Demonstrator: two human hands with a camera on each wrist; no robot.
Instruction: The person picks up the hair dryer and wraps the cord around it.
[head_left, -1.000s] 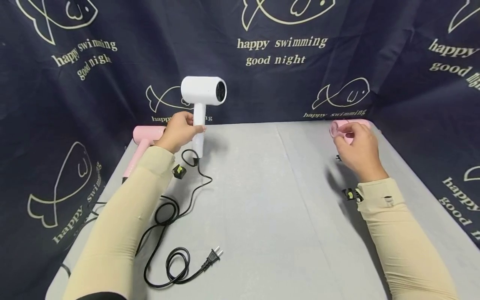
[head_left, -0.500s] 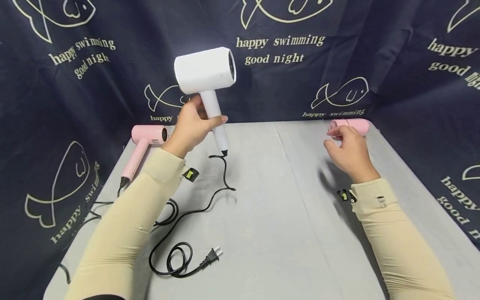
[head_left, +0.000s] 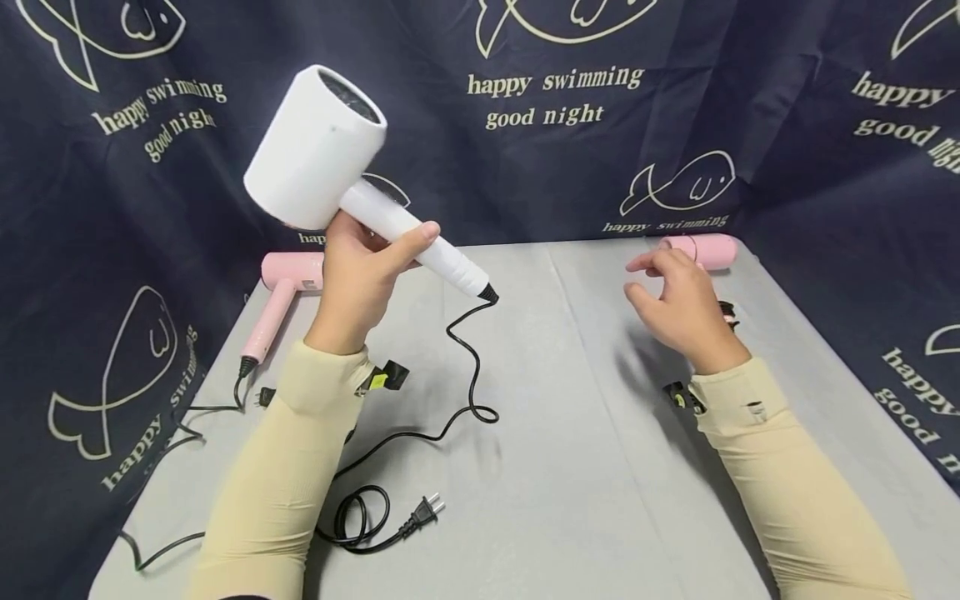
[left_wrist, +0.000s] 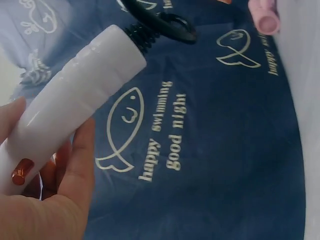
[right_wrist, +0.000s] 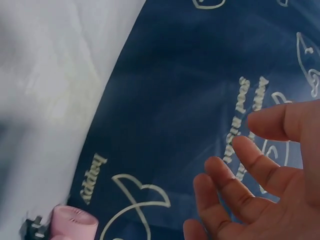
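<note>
Raised and tipped since the earlier frame, the white T-shaped plastic hair dryer (head_left: 313,154) was held at 10 o'clock in the head view, above the flat grey table (head_left: 540,433). The left hand (head_left: 358,273) was clamped round its handle (head_left: 450,262), which pointed toward 4 o'clock. The right hand (head_left: 675,302), at 3 o'clock, had shifted inward; its fingers were apart, loosely bent. A thin black cord (head_left: 476,375) hung from the handle's end. Farther out, a pink T-shaped plastic hair dryer (head_left: 288,271) lay at 9 o'clock, a pink cylindrical body (head_left: 714,252) toward 2 o'clock, a black two-pin plug (head_left: 424,512) near 6 o'clock.
</note>
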